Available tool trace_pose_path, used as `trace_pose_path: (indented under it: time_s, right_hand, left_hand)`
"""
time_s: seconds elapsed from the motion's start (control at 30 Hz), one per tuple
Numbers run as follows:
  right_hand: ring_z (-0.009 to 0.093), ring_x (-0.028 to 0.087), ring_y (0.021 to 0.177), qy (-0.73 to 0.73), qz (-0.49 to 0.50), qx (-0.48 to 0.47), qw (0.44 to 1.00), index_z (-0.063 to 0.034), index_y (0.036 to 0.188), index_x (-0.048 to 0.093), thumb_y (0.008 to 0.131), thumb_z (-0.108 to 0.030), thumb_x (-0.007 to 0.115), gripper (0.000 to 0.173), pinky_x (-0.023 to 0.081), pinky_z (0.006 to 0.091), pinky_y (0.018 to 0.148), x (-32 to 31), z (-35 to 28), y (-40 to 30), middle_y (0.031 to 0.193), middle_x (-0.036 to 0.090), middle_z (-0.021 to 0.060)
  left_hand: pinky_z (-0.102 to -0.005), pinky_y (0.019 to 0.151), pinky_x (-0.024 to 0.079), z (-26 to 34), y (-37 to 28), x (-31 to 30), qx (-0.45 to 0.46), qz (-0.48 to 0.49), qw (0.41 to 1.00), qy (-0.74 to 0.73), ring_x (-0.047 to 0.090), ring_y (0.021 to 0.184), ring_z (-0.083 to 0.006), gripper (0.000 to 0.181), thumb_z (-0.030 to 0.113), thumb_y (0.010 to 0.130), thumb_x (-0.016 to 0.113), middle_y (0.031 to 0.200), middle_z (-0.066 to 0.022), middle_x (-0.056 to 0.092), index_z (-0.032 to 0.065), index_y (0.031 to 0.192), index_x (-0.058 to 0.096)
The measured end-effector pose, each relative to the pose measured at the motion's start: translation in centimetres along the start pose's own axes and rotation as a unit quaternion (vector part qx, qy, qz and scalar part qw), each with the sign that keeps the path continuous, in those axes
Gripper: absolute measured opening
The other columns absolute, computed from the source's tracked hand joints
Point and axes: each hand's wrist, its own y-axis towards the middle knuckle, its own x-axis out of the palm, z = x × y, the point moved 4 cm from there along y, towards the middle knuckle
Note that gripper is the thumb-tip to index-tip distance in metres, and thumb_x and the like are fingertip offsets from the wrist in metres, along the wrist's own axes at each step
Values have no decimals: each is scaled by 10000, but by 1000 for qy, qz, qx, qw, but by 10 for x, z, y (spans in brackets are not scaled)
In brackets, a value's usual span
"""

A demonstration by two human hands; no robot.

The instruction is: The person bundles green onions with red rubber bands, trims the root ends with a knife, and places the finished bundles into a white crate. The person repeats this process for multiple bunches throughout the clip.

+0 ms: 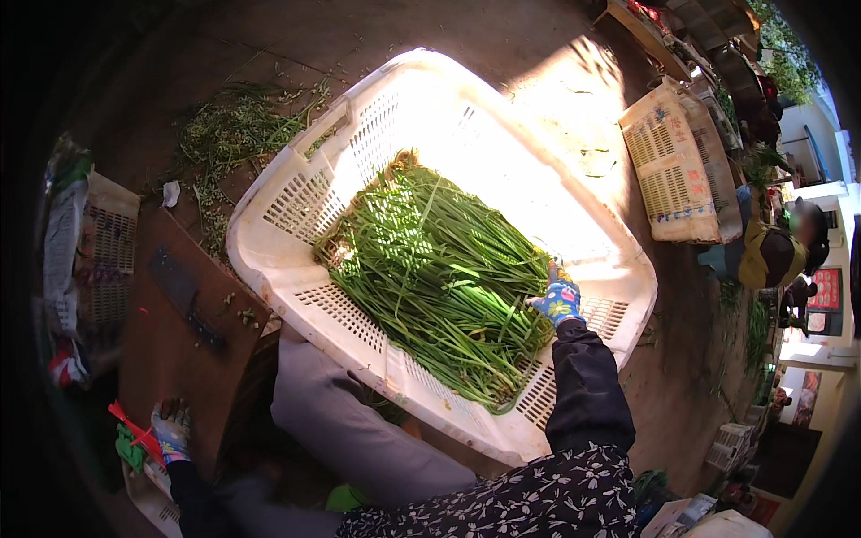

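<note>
A large white plastic basket (440,430) stands tilted before me, partly across my leg. Long green leafy stalks (437,269), probably garlic chives, lie in it in a thick layer. My right hand (559,299), in a flower-patterned glove, touches the right end of the stalks. Its thumb and a finger are spread, and whether it grips any stalks is hidden. At lower left my left hand (171,430), gloved alike, rests on the edge of a brown board (195,376) with its fingers apart. Red strips (138,434) lie beside it. A cleaver (181,292) lies farther along the board.
Trimmed greens (242,128) are heaped on the floor beyond the basket's left side. Another crate (111,242) stands at far left. On the right are a white crate (672,161) and a person (773,252) bending over. A green cloth or bag (130,447) hangs at lower left.
</note>
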Motion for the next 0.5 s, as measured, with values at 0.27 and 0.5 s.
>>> trace_pose_path:
  time_s: [0.27, 0.5]
  right_hand:
    - [308, 386, 1303, 25, 20, -81, 996, -27, 1451, 229, 604, -435, 832, 1117, 304, 391, 1085, 32, 11, 55, 1426, 376, 180]
    - [363, 479, 1182, 91, -78, -37, 992, -59, 1466, 179, 568, -349, 849, 1157, 390, 403, 1009, 35, 10, 75, 1287, 489, 216]
  left_hand:
    - [-358, 858, 459, 8, -28, 41, -46, 94, 994, -38, 551, 1048, -224, 505, 522, 839, 553, 1153, -38, 582, 125, 1150, 524]
    - [-380, 944, 401, -11, -52, 43, -112, 76, 989, -57, 493, 1124, -225, 591, 564, 817, 572, 1210, -39, 546, 148, 1230, 499]
